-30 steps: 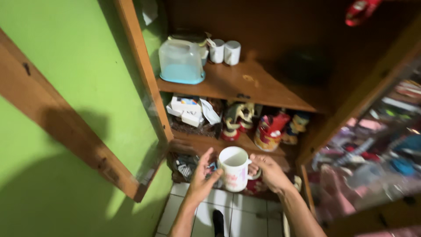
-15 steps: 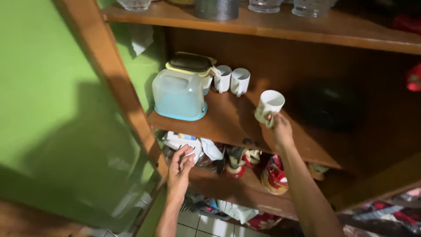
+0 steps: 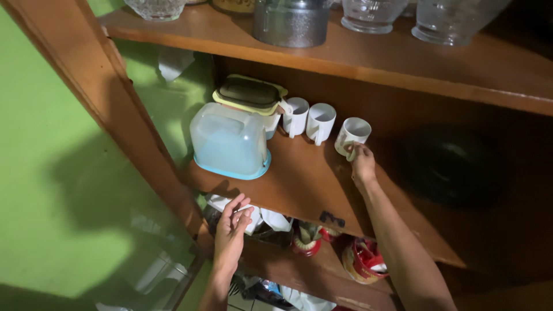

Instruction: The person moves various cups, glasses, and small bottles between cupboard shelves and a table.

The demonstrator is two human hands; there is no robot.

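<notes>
We find the right hand (image 3: 362, 164) with fingers closed on a white mug (image 3: 351, 136), seemingly resting on the middle shelf (image 3: 314, 184) beside two matching mugs (image 3: 308, 119). A translucent blue-based container (image 3: 230, 141) stands left. The left hand (image 3: 231, 232), fingers open, touches white packets (image 3: 271, 220) below.

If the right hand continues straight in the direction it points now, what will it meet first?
The right hand, holding a white mug by its handle, points toward the back of the wooden shelf. It would probably meet the dark back panel first; depth is unclear.
</notes>
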